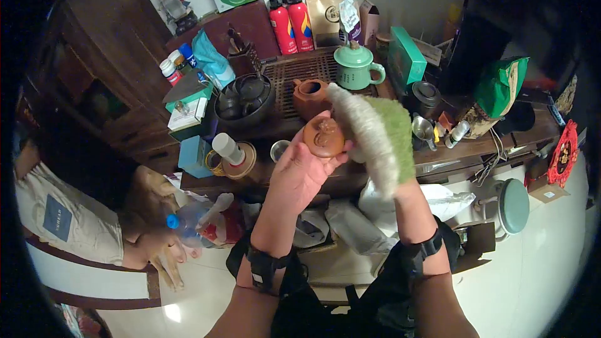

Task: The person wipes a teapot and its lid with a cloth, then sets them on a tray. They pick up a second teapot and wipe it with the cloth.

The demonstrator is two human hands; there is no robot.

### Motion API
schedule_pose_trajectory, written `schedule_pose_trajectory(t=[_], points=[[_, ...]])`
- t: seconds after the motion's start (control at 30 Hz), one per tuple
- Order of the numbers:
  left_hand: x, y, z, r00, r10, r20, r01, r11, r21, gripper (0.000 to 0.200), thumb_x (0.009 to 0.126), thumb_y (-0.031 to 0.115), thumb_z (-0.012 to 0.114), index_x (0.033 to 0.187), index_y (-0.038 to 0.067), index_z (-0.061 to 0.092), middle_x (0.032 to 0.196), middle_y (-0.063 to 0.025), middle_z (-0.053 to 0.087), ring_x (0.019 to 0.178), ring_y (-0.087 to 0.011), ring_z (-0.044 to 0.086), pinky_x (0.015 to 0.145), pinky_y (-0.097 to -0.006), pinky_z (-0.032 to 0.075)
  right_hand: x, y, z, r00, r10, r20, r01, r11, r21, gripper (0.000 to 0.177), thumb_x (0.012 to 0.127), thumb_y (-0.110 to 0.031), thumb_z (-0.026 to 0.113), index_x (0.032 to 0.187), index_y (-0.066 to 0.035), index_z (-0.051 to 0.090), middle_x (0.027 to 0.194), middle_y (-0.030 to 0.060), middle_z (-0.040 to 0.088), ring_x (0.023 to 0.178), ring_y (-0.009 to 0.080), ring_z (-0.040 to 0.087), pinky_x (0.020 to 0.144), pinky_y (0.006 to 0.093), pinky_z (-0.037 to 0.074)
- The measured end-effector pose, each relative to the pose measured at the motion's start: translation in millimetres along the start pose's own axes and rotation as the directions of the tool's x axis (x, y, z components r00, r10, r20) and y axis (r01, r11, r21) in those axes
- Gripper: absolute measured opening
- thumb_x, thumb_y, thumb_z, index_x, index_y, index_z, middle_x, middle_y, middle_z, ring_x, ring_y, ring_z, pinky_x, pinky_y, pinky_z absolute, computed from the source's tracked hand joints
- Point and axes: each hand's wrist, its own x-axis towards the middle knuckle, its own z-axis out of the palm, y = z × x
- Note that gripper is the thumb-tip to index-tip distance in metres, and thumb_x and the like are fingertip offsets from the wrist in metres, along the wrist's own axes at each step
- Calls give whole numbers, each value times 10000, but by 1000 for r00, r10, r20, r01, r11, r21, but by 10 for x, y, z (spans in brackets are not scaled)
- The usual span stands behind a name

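My left hand (299,172) holds a small brown clay teapot lid (323,137) up by its edge. My right hand is wrapped in a green and grey cloth (380,133), which hides the fingers and presses against the right side of the lid. The lidless brown clay teapot (310,96) sits on the slatted wooden tea tray (300,69) just beyond my hands.
A green ceramic mug with lid (357,67), a dark bowl holding dark teaware (244,99), two red canisters (292,24), boxes and bags crowd the tea table. A white bottle rests on a coaster (231,153). Another person sits at the left, with an arm (153,231).
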Motion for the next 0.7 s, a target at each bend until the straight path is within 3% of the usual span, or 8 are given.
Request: schedule_pose_trajectory(t=[0.17, 0.2, 0.3, 0.33, 0.4, 0.5, 0.6, 0.7], points=[[-42, -132, -17, 989, 126, -71, -121, 990, 77, 671, 800, 343, 615, 1315, 41, 311, 1295, -70, 408, 1205, -194, 393, 1023, -345, 311, -98, -147, 223, 998, 50, -27, -44, 982, 184, 528, 819, -97, 578, 1298, -47, 363, 1255, 95, 456, 1156, 212, 453, 971, 344, 370], [-27, -142, -26, 986, 161, -51, -157, 985, 78, 664, 797, 331, 623, 1307, 37, 316, 1291, -69, 410, 1201, -191, 396, 1026, -337, 308, -85, -179, 254, 986, 155, -64, -119, 916, 383, 513, 831, -92, 559, 1300, -46, 357, 1248, 92, 462, 1140, 206, 467, 955, 338, 387], [-32, -141, 18, 937, 334, -105, -298, 919, 258, 648, 780, 252, 661, 1288, 29, 325, 1286, -84, 415, 1182, -191, 415, 1016, -329, 319, -57, -342, 349, 915, 403, -29, -181, 474, 862, 429, 889, -128, 462, 1297, -49, 355, 1216, 88, 485, 1078, 192, 515, 900, 329, 443], [-43, -132, 12, 923, 371, -103, -323, 891, 319, 644, 770, 217, 670, 1283, 28, 328, 1285, -91, 415, 1175, -193, 421, 1012, -331, 324, -48, -391, 376, 883, 469, -4, -144, 279, 949, 400, 912, -149, 423, 1294, -50, 357, 1203, 88, 494, 1055, 188, 532, 881, 328, 462], [-51, -126, -1, 892, 444, -89, -367, 823, 433, 643, 752, 147, 690, 1272, 24, 333, 1284, -105, 417, 1160, -197, 433, 1005, -334, 332, -105, -360, 410, 846, 531, 58, -136, 108, 985, 388, 934, -201, 378, 1292, -51, 359, 1194, 88, 500, 1039, 190, 542, 871, 334, 470], [-44, -143, -18, 844, 534, -44, -436, 732, 524, 623, 735, 79, 693, 1251, 21, 349, 1286, -125, 415, 1157, -209, 437, 1004, -340, 334, -131, -366, 387, 841, 535, 81, -178, 134, 975, 385, 944, -235, 346, 1280, -51, 374, 1177, 89, 514, 1029, 187, 550, 862, 339, 475], [-28, -143, -76, 798, 602, -15, -462, 627, 627, 645, 742, 159, 707, 1258, 20, 346, 1291, -150, 422, 1160, -229, 452, 1002, -349, 344, -163, -391, 382, 826, 552, 117, -216, 118, 969, 378, 941, -239, 346, 1265, -50, 391, 1155, 95, 525, 1012, 192, 559, 860, 343, 476], [-34, -45, -77, 812, 584, -15, -464, 662, 589, 590, 733, 38, 686, 1227, 20, 364, 1301, -139, 399, 1177, -224, 424, 993, -346, 355, -190, -358, 257, 877, 440, 192, -430, 540, 724, 355, 930, -193, 382, 1252, -45, 408, 1139, 105, 533, 1018, 188, 553, 855, 336, 474]])
